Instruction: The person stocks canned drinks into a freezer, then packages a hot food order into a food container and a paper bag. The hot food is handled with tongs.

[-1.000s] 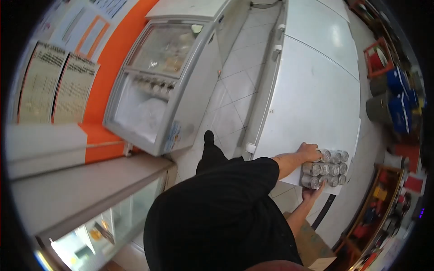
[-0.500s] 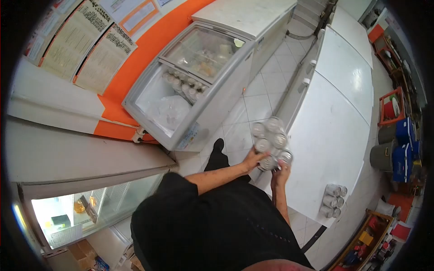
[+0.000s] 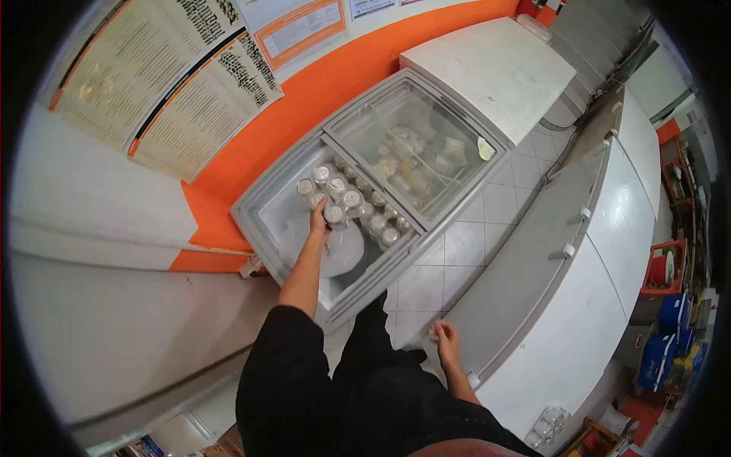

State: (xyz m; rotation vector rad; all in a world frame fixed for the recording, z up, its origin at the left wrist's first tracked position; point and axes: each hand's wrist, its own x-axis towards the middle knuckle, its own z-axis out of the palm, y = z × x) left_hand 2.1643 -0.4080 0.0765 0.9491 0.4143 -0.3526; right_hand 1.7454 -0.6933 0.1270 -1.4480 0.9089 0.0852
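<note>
My left hand point(image 3: 318, 217) grips the near-left side of a six-pack of silver-topped cans point(image 3: 335, 190). The pack hangs in the uncovered part of a chest freezer point(image 3: 251, 206), tops facing up. Beside and partly under it, rows of similar cans point(image 3: 378, 224) line the freezer's middle. A white plastic bag point(image 3: 343, 251) lies below my left hand. My right hand point(image 3: 447, 340) hovers apart, between the freezer and the long white counter, with loosely bent fingers and nothing visible in it.
A sliding glass lid point(image 3: 426, 145) covers the freezer's far half, with bagged goods beneath. The white counter point(image 3: 563, 320) runs along the right; another wrapped pack of cans point(image 3: 548, 426) stands at its near end. Blue containers point(image 3: 659, 343) sit beyond it. Tiled floor point(image 3: 464, 251) separates counter and freezer.
The can pack has moved left from beside the counter into the freezer opening, carried by my left hand. My right hand has let go of it. The view has turned toward the freezer.
</note>
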